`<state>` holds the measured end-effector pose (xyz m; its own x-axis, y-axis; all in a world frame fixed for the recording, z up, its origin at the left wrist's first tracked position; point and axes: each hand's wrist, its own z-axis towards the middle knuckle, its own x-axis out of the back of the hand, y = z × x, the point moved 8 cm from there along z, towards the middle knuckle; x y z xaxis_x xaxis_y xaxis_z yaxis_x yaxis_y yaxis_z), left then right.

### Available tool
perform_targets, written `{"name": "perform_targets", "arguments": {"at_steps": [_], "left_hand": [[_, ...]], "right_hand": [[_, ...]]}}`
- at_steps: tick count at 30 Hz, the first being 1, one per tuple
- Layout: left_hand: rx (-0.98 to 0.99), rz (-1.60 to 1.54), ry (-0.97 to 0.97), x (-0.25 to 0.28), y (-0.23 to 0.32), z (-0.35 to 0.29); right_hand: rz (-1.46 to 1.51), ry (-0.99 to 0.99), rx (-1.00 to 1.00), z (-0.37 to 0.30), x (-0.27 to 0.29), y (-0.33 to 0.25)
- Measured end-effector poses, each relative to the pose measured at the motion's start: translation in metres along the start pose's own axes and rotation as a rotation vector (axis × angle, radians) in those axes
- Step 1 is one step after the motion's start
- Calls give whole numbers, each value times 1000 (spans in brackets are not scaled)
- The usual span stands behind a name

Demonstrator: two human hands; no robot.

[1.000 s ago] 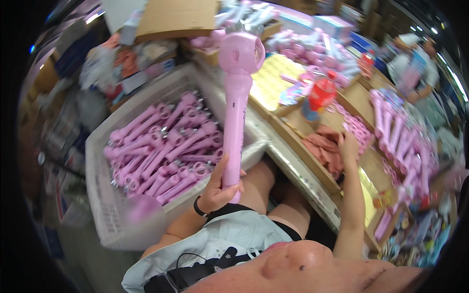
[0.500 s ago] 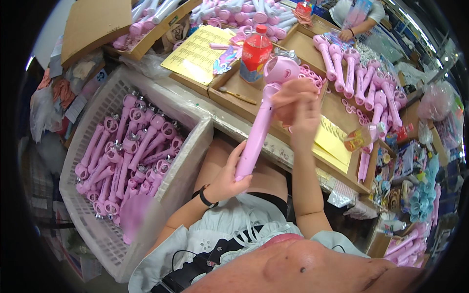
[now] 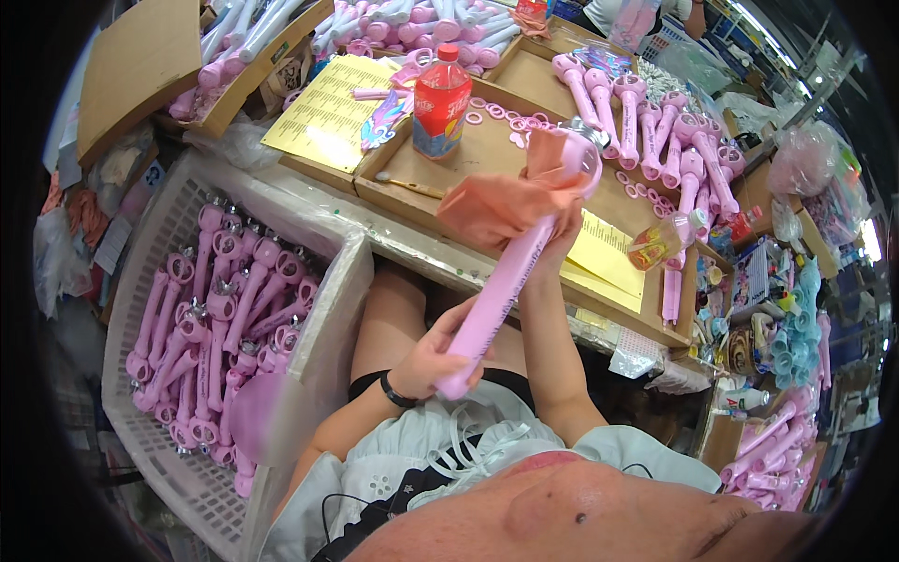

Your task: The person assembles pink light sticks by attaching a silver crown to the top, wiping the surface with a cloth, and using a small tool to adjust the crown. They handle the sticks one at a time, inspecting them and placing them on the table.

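Note:
A pink plastic toy wand (image 3: pixel 501 298) slants up across my lap, its ring-shaped head with a silvery end pointing to the far right. My left hand (image 3: pixel 433 358) is closed round the bottom of its handle. Near the head, an orange cloth (image 3: pixel 496 204) is wrapped about the neck and hangs loosely to the left. My right hand (image 3: pixel 564 236) grips cloth and neck together from the right; the cloth and wand hide most of its fingers. Dark lettering runs along the handle.
Left of me, a white plastic crate (image 3: pixel 354 272) holds many similar wands. On the bench are a red-capped drink bottle (image 3: pixel 442 101), a toothbrush (image 3: pixel 409 185), pink rings (image 3: pixel 646 192), yellow sheets (image 3: pixel 323 112), a tipped bottle (image 3: pixel 658 242) and a row of wands (image 3: pixel 629 117).
The wand has turned, so its lettered side shows and its head points farther right. The cloth, earlier blurred in my moving right hand, now spreads over the neck. My view has shifted somewhat.

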<state>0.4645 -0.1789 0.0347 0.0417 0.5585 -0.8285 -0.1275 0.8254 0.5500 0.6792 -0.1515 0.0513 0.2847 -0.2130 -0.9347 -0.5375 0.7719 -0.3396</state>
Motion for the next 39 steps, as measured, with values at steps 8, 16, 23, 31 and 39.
{"name": "perform_targets", "arguments": {"at_steps": [8,16,23,31,39], "left_hand": [[-111,573,154,19,25,-9],[-442,1035,405,28,55,-13],[-368,1183,726,53,61,-24],[-817,263,613,58,136,-18],[-782,-121,288,53,155,-24]], "right_hand": [[-261,-155,-118,-6,-34,5],[-534,20,-193,-59,-24,44],[-1010,-115,-264,-126,-17,69],[-2044,-541,-176,-145,-45,61],[-192,-398,-1046,-203,-35,103]]}}
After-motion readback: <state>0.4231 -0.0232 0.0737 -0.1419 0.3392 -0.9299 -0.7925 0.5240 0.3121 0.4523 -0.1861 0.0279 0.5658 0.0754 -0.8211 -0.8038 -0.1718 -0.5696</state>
